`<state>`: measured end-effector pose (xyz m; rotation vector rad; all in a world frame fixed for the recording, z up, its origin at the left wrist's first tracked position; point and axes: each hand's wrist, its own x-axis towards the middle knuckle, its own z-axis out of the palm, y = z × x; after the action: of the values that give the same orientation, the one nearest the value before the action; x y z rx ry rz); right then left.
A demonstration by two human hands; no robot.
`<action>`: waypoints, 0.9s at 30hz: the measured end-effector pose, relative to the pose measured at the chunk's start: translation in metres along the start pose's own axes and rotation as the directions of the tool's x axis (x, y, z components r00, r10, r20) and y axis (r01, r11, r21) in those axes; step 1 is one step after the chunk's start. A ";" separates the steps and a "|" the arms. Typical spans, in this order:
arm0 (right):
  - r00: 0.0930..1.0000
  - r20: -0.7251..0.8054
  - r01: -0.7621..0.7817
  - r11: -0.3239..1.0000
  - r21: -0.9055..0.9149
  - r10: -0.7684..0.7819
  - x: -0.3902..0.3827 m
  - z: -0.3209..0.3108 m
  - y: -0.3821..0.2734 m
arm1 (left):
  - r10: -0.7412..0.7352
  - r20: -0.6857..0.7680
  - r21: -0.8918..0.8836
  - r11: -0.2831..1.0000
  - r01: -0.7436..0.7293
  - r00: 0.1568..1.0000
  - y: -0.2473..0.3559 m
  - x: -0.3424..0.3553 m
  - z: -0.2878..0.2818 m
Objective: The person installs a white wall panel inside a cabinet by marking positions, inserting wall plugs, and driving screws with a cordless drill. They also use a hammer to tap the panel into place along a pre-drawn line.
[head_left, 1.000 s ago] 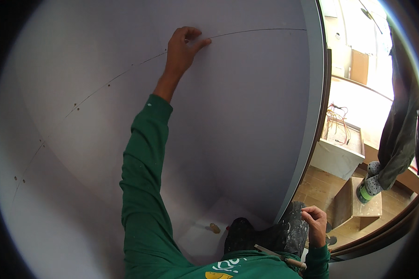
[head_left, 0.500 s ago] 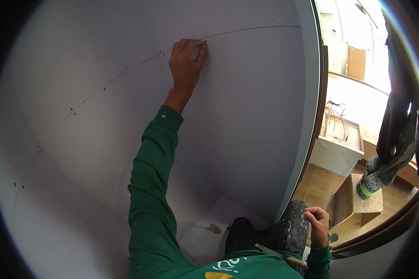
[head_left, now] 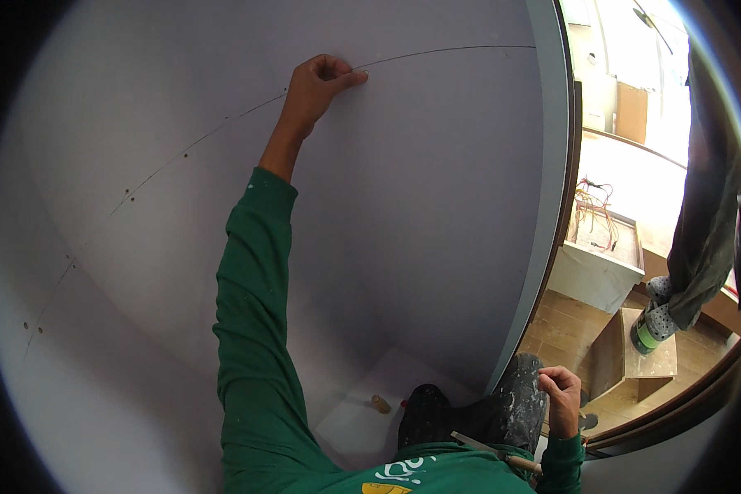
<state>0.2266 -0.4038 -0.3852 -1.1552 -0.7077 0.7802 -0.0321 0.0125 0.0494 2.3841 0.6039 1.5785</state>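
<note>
My left hand [head_left: 325,82] is raised to the pale wall [head_left: 436,181], fingers curled and thumb near the fingertips, on a thin dark line [head_left: 436,51] dotted with small holes [head_left: 128,194]; anything pinched there is too small to make out. My right hand [head_left: 558,393] rests low beside my paint-marked knee [head_left: 519,383], fingertips pinched, their contents unclear. A flat tool with a wooden handle [head_left: 523,464] lies at my waist. A small tan cylinder [head_left: 379,404] lies on the pale ledge [head_left: 350,416] at the bottom of the recess.
An opening frame [head_left: 543,165] borders the recess at right. Beyond it, a person's legs [head_left: 704,206] in grey clogs stand on a round can [head_left: 646,333] atop a wooden step [head_left: 613,362]. A box [head_left: 593,280] holding tangled wires [head_left: 597,214] stands behind.
My left hand dipped half a second ago and has since shifted up and to the left along the line, its thumb now pointing more sideways. My right hand has hardly moved.
</note>
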 end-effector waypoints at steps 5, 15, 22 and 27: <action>1.000 -0.009 -0.013 1.000 -0.003 0.013 -0.001 0.000 0.000 | -0.011 0.052 0.006 1.000 0.011 0.999 -0.007 0.010 -0.007; 1.000 0.008 -0.020 1.000 -0.003 0.020 0.001 0.005 0.000 | -0.070 0.091 0.086 0.994 0.062 0.993 -0.001 0.014 -0.010; 1.000 0.001 -0.019 1.000 -0.001 0.019 0.003 0.004 0.001 | -0.003 0.093 0.168 0.986 -0.013 0.996 0.004 0.010 -0.011; 1.000 -0.012 -0.002 1.000 0.014 0.002 0.000 -0.004 0.008 | -0.027 0.098 0.137 0.990 0.014 0.995 0.007 0.007 -0.013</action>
<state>0.2285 -0.4037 -0.3935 -1.1474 -0.6905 0.7781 -0.0399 0.0092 0.0630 2.5284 0.7351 1.4430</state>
